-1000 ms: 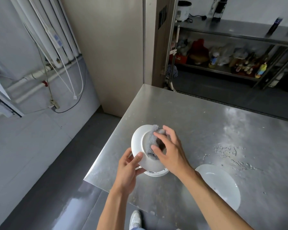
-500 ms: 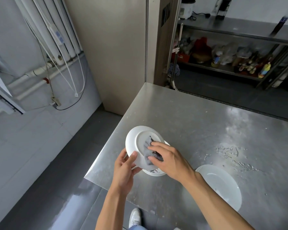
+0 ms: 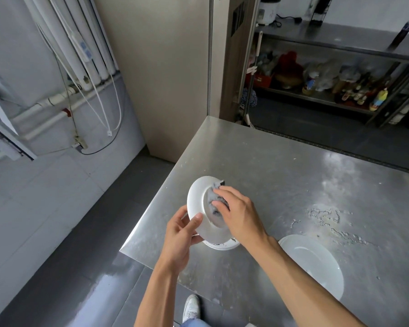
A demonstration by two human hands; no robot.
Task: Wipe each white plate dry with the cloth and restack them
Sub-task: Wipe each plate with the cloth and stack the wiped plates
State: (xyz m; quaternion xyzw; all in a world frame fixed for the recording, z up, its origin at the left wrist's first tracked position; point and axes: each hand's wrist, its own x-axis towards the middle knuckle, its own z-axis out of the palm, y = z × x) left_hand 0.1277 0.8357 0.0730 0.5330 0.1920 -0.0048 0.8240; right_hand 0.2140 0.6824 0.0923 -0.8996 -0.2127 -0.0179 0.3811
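Just below the frame's centre, our left hand (image 3: 178,239) grips the tilted plate (image 3: 198,202) by its lower rim, fingers curled, our right hand (image 3: 241,214) clutches the cloth (image 3: 213,201) against its right-facing side, and the stack (image 3: 222,246) waits on the counter (image 3: 281,180) directly underneath both hands.

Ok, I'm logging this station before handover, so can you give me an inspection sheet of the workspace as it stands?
Surface: steel table, with wet smears toward its right side.
Job's things: held plate tilted above a stack of white plates at the near edge; grey cloth bunched against it; lone plate lies flat to the right.
Clutter: nothing seen.
Hands: left hand grips the held plate's rim; right hand presses the cloth on it.
Cables: white cords hang down the left wall.
Surroundings: wall pipes on the left; shelf of bottles beyond the table.
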